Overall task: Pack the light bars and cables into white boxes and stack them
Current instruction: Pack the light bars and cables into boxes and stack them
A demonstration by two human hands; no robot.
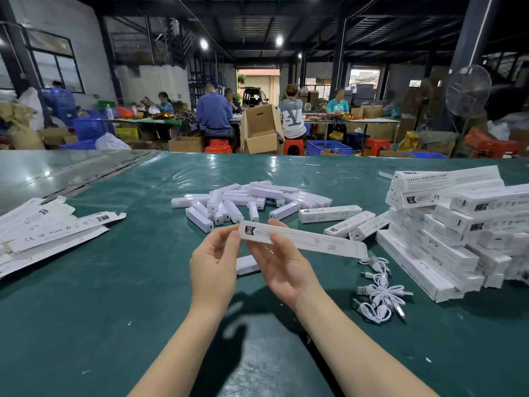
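A long white box (303,239) is held above the green table (114,296) by both hands, which are set close together at its left end. That end is pinched between the thumb and fingertips of the left hand (214,262). Just beside it the box is gripped by the right hand (283,267), palm turned up, with the thumb over the near edge and the fingers curled behind. The box runs out to the right, tilted slightly downward, and its far end hangs just above a tangle of white cables (378,293) lying on the table; whether that end is closed cannot be told. Directly below the hands a single light bar (247,265) is seen on the table, partly hidden by them. Further back, a loose heap of light bars (246,200) is spread near the table's middle, and a few closed boxes (329,214) lie just to its right. At the far right, more boxes are piled in an uneven stack (458,224). On the left, flattened cartons (43,227) are laid overlapping. Beyond the table, people (213,113) are seated beside an open cardboard box (259,130).
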